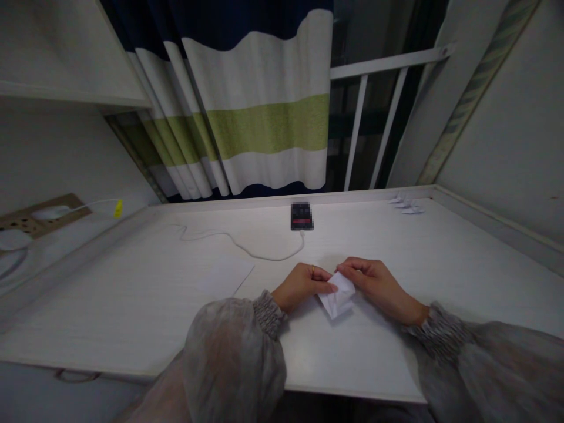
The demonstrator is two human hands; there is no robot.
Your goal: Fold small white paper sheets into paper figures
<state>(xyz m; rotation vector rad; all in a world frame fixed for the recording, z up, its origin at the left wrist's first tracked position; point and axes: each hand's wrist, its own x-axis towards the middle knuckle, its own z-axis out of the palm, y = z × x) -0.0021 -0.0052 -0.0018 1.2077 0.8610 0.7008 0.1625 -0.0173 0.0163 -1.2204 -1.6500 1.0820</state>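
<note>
A small folded white paper (338, 298) is held just above the desk, one corner pointing down toward me. My left hand (306, 284) pinches its left side, the thumb lying on the front face and the fingers behind. At the upper right edge, my right hand (378, 286) grips the paper between thumb and fingertips; the fingertips are partly hidden. Both hands are closed on the same piece, close together over the front middle of the desk.
Several small folded white paper pieces (406, 203) stand at the back right of the white desk (132, 305). A dark device (302, 216), blurred, sits at the back with a white cable (247, 251) running left. A thin dark line (244, 281) shows left of my hands. A power strip (44, 217) is at far left.
</note>
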